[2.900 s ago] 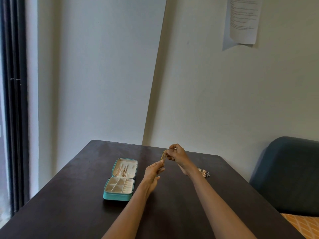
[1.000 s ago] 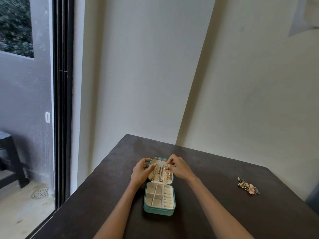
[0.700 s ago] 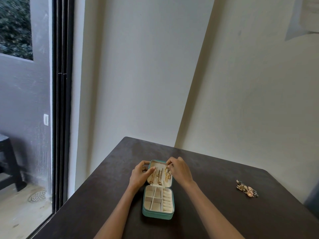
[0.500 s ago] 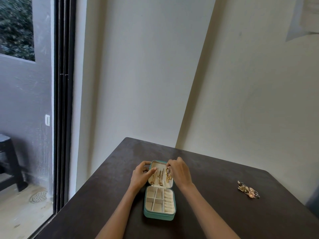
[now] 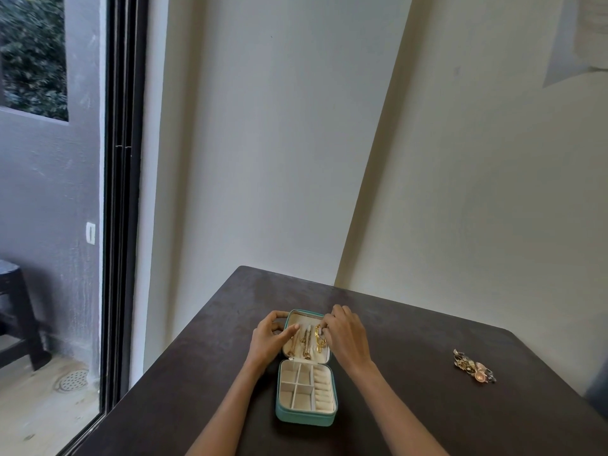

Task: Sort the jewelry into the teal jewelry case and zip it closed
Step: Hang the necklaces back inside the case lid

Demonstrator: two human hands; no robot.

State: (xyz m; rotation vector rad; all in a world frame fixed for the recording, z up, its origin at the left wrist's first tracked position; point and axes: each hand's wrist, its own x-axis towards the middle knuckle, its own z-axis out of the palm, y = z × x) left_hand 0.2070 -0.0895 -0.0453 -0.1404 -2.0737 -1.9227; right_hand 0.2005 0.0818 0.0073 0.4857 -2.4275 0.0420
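Dark table [image 5: 197, 390]: teal case [image 5: 306, 419], jewelry pile [image 5: 472, 366]

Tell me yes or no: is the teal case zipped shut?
No, the case lies open on the table, lid back, with both hands at the gold pieces in the lid.

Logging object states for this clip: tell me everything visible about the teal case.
The case is a small rounded-corner box with a teal shell and cream lining, lying fully open on the dark table. The near half holds square compartments on the left and a column of ring rolls on the right, all looking empty. The far half, the lid, carries three gold chains laid lengthwise. The left hand rests on the lid's left edge; the right hand touches its right side at a chain.
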